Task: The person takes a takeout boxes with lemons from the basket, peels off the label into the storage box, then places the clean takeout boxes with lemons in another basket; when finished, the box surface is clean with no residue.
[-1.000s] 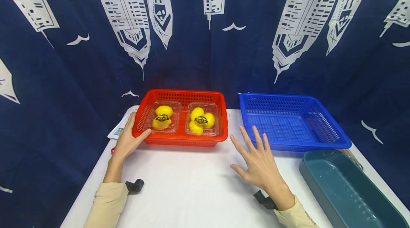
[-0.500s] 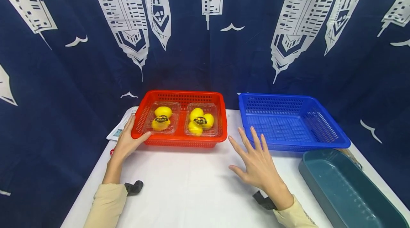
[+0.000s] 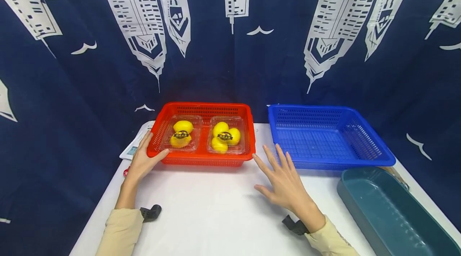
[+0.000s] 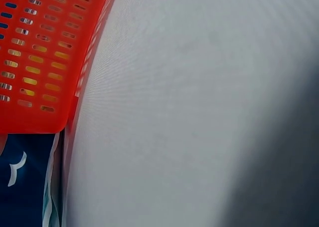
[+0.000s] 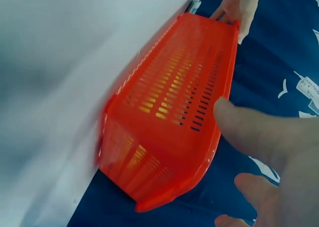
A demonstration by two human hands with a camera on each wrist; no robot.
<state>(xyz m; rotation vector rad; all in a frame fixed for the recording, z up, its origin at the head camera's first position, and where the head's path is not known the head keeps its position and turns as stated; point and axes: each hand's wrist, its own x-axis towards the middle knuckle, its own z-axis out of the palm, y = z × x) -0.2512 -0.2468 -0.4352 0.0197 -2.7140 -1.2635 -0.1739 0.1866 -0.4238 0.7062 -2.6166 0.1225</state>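
**Red basket held at one end, nothing moved out yet**

I see my left hand (image 3: pixel 142 163) gripping the red basket (image 3: pixel 203 161) by its near-left corner on the desk (image 3: pixel 212 212). My right hand (image 3: pixel 284 184) hovers flat, fingers spread, just off its right end. Both lemon boxes (image 3: pixel 227 136) sit inside; the blue basket (image 3: pixel 324 140) holds nothing.

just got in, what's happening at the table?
A person's left hand holds the near left corner of the red basket, which carries two clear boxes of lemons. The right hand hovers open, fingers spread, by the basket's right end without touching it. An empty blue basket and a teal tray sit to the right.
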